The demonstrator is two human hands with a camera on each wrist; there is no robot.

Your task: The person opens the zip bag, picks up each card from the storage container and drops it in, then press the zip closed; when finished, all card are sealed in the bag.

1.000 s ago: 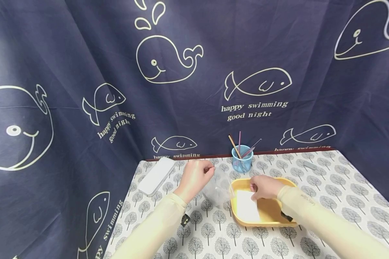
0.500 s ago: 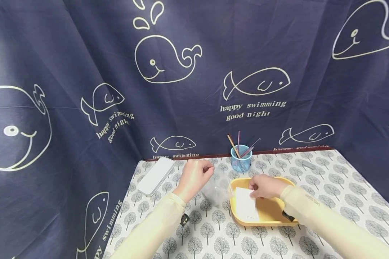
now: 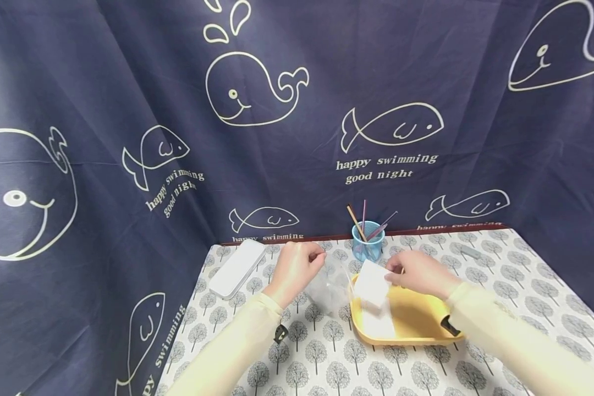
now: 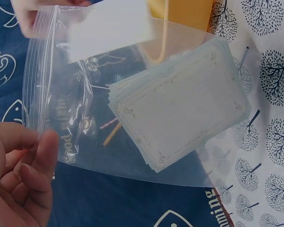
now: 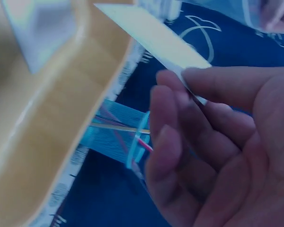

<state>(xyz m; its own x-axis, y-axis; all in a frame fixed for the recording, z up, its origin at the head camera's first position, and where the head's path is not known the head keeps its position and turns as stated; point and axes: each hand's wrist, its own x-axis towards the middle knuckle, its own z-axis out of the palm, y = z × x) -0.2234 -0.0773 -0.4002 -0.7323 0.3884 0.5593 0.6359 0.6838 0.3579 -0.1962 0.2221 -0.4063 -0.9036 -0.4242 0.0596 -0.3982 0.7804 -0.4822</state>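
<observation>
While I monitor from the remote station, the left hand [image 3: 294, 270] pinches the zip-strip edge of a clear plastic bag [image 4: 78, 142] between thumb and finger. The bag hangs to the right of that grip, with a fanned stack of printed cards [image 4: 180, 106] inside it. The right hand [image 3: 422, 274] is grasping a white card [image 3: 371, 283] between thumb and fingers. This card is tilted and raised above the yellow tray [image 3: 416, 316], on the bag side of the right grip; I cannot tell whether it touches the bag. Below the raised card, further white paper [image 3: 382, 324] lies in the tray. Beyond the two grips and between them, I register a blue mesh cup [image 3: 367, 251] holding pencils [image 3: 357, 223]. To the left of the left grip lies a white case [image 3: 238, 268]; beyond the right grip, farther right, lies a small gray object [image 3: 471, 252].
</observation>
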